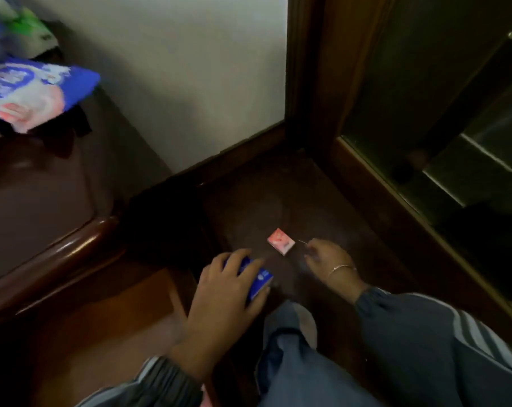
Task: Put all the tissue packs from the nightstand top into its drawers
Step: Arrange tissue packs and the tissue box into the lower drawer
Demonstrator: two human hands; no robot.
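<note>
At lower centre the left hand (219, 292) grips a blue tissue pack (259, 279), while the right hand (328, 257), fingers loosely spread, hovers beside a pink pack (281, 241) on the floor (322, 195).

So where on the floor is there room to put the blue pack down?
Bare dark floor lies between the white wall and the pink pack. It's crowded nearer: left hand on the blue pack, right hand beside the pink one.

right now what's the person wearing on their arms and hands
Both hands are bare, no gloves. The left hand comes out of a grey sleeve with a ribbed cuff. The right hand has a thin silver bracelet at the wrist and a blue-grey sleeve with pale stripes.
</note>
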